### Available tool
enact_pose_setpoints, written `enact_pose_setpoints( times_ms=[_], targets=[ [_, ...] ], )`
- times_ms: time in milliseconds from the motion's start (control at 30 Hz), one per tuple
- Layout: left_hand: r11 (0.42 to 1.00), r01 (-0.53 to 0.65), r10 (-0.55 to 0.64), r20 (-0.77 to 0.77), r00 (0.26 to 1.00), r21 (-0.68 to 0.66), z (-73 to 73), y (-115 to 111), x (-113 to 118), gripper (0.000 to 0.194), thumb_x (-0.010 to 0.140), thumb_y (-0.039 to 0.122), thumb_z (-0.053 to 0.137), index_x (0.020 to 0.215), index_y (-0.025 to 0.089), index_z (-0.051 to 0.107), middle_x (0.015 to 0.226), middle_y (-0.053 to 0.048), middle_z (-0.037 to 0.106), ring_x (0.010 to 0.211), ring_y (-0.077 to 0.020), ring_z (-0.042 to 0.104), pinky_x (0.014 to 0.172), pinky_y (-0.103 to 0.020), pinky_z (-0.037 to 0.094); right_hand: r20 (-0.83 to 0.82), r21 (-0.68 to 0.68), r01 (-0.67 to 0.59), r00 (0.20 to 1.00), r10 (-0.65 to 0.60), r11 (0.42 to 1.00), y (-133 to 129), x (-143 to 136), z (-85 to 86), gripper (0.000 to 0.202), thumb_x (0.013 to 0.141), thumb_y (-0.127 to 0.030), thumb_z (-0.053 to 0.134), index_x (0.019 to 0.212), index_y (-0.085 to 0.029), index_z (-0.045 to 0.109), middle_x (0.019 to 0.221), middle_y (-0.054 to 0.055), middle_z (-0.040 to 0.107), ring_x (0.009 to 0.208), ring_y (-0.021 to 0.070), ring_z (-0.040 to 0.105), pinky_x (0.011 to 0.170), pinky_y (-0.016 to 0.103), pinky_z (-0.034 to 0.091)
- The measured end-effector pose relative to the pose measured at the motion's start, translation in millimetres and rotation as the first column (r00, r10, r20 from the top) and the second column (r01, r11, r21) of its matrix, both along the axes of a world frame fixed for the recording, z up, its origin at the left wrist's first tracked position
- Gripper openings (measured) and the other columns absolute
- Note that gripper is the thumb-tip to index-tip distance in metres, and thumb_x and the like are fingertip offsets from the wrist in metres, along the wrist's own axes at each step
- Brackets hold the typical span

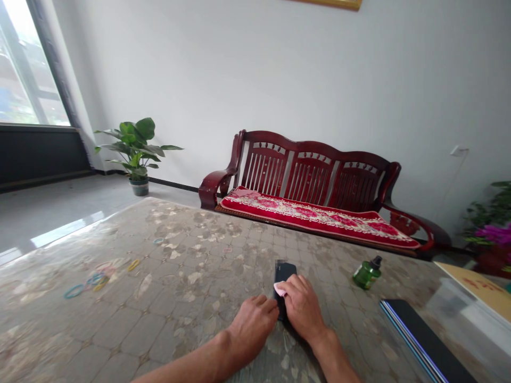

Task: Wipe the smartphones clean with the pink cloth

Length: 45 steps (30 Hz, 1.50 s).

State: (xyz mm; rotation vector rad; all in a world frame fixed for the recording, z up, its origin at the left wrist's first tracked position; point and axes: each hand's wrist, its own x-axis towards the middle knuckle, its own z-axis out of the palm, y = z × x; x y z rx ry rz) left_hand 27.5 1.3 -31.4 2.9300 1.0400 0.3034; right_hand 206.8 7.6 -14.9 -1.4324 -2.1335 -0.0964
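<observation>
A dark smartphone lies on the patterned tablecloth in front of me, its upper end showing beyond my fingers. My left hand is closed at the phone's lower left edge, gripping it there. My right hand lies over the phone with bent fingers, pressing a small pale pink cloth against its surface. Much of the phone and most of the cloth are hidden under my hands.
To the right stand a green spray bottle, a stack of dark flat folders and a clear plastic box. Several coloured rubber bands lie at the left. Beyond the table is a red wooden bench.
</observation>
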Motion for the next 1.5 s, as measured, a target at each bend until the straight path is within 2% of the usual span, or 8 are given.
enact_pose_setpoints(
  times_ms=[233, 467, 600, 667, 867, 1167, 1367, 1500],
  targets=[
    [1.000, 0.008, -0.008, -0.016, 1.000, -0.006, 3.9, -1, 0, 0.003, 0.091, 0.014, 0.059, 0.094, 0.016, 0.060, 0.099, -0.006, 0.065, 0.086, -0.0208, 0.060, 0.076, -0.032, 0.052, 0.022, 0.030, 0.146, 0.989, -0.147, 0.989, 4, 1, 1.0, 0.033, 0.087, -0.004, 0.049, 0.096, -0.026, 0.071, 0.085, 0.003, 0.061, 0.085, 0.0183, 0.051, 0.077, 0.029, 0.036],
    [1.000, 0.008, -0.008, -0.021, 1.000, 0.001, 3.3, -1, 1, 0.003, 0.091, 0.015, 0.060, 0.094, 0.016, 0.060, 0.097, -0.005, 0.065, 0.086, -0.0217, 0.060, 0.077, -0.034, 0.052, 0.024, -0.011, 0.010, 1.000, -0.010, 1.000, -4, 0, 4.3, 0.030, 0.088, -0.007, 0.048, 0.091, -0.025, 0.071, 0.083, 0.002, 0.060, 0.084, 0.0173, 0.051, 0.077, 0.029, 0.036],
    [1.000, 0.013, -0.013, -0.013, 1.000, 0.008, 2.2, -2, 1, 0.002, 0.091, 0.015, 0.059, 0.092, 0.016, 0.060, 0.098, -0.006, 0.065, 0.085, -0.0212, 0.060, 0.076, -0.033, 0.052, 0.044, 0.023, 0.152, 0.987, -0.153, 0.988, 1, 1, 4.3, 0.032, 0.088, -0.006, 0.051, 0.095, -0.028, 0.072, 0.085, 0.003, 0.062, 0.084, 0.0188, 0.051, 0.076, 0.030, 0.036],
    [1.000, 0.016, -0.015, -0.009, 1.000, 0.013, 1.3, -2, 1, 0.001, 0.092, 0.016, 0.060, 0.092, 0.016, 0.060, 0.098, -0.006, 0.065, 0.085, -0.0210, 0.060, 0.076, -0.033, 0.052, 0.038, 0.022, 0.175, 0.984, -0.175, 0.984, 3, 2, 4.2, 0.031, 0.088, -0.006, 0.051, 0.095, -0.027, 0.072, 0.085, 0.003, 0.062, 0.084, 0.0189, 0.051, 0.076, 0.030, 0.036],
    [0.999, 0.011, -0.010, -0.026, 1.000, 0.036, 0.2, -2, 2, 0.004, 0.092, 0.016, 0.061, 0.089, 0.016, 0.060, 0.090, -0.005, 0.064, 0.083, -0.0199, 0.060, 0.073, -0.031, 0.051, 0.026, -0.030, 0.022, 0.999, -0.022, 0.999, -6, -2, 5.1, 0.033, 0.088, -0.005, 0.048, 0.093, -0.027, 0.072, 0.084, 0.001, 0.060, 0.083, 0.0167, 0.052, 0.076, 0.028, 0.036],
    [0.998, 0.045, -0.043, -0.069, 0.997, 0.032, 9.5, -3, 1, 0.003, 0.091, 0.015, 0.060, 0.089, 0.015, 0.058, 0.094, -0.006, 0.064, 0.084, -0.0196, 0.060, 0.073, -0.030, 0.051, 0.096, -0.007, 0.154, 0.984, -0.153, 0.988, 11, 1, 11.9, 0.030, 0.089, -0.007, 0.051, 0.092, -0.028, 0.073, 0.083, 0.002, 0.062, 0.083, 0.0178, 0.052, 0.075, 0.028, 0.035],
    [0.999, 0.040, -0.038, -0.043, 0.998, 0.035, 1.3, -2, 2, 0.003, 0.090, 0.016, 0.061, 0.089, 0.016, 0.058, 0.093, -0.006, 0.064, 0.084, -0.0197, 0.060, 0.074, -0.030, 0.050, 0.108, -0.074, 0.073, 0.992, -0.064, 0.995, 3, 1, 14.0, 0.033, 0.087, -0.005, 0.047, 0.087, -0.027, 0.072, 0.081, 0.002, 0.060, 0.085, 0.0169, 0.052, 0.076, 0.027, 0.036],
    [0.999, 0.037, -0.035, -0.039, 0.999, 0.034, 0.0, -2, 2, 0.002, 0.091, 0.016, 0.060, 0.089, 0.016, 0.059, 0.091, -0.006, 0.064, 0.084, -0.0200, 0.060, 0.073, -0.030, 0.050, 0.138, -0.055, 0.072, 0.988, -0.063, 0.996, 5, 1, 14.7, 0.031, 0.088, -0.008, 0.049, 0.089, -0.028, 0.072, 0.083, 0.002, 0.061, 0.085, 0.0170, 0.053, 0.076, 0.028, 0.036]
  ],
)
